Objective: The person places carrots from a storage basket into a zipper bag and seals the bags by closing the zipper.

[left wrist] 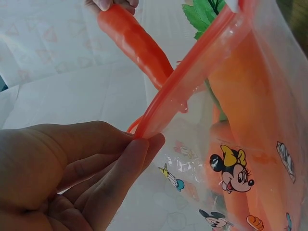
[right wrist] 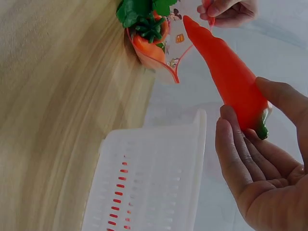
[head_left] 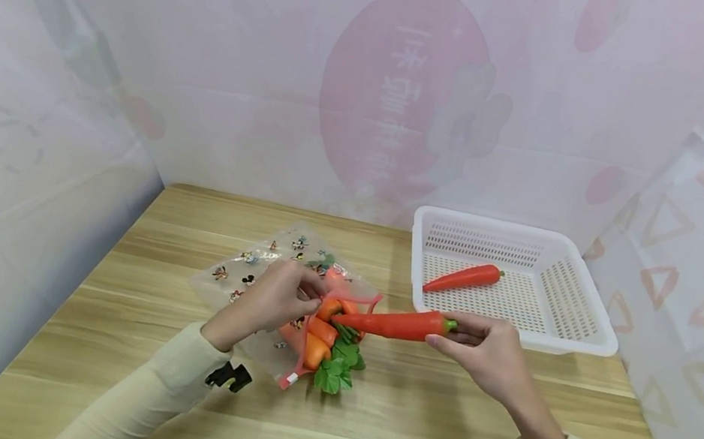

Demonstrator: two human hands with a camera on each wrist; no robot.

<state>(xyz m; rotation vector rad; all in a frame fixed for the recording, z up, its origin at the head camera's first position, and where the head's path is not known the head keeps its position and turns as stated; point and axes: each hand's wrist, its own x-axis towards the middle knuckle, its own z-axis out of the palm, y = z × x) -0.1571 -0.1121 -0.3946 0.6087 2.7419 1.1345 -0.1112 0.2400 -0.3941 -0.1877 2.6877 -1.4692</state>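
Note:
My left hand (head_left: 275,295) pinches the red zip edge of a clear plastic bag (left wrist: 180,163) printed with cartoon figures. Orange and red toy vegetables (head_left: 317,351) fill the bag, and green leaves (head_left: 335,376) stick out of its mouth. A long red chili pepper (head_left: 400,325) is gripped by my right hand (head_left: 492,354) between thumb and fingers near its green stem. Its pointed tip aims left and overlaps the bag's opening in the head view. The left wrist view shows the pepper behind the bag's red edge (left wrist: 187,62).
At the right stands a white perforated basket (head_left: 495,223), its near rim close behind my right hand. Another red chili pepper (head_left: 462,278) lies inside it. Pale printed cloth (head_left: 235,134) walls in the wooden table (head_left: 129,292) at the back and sides.

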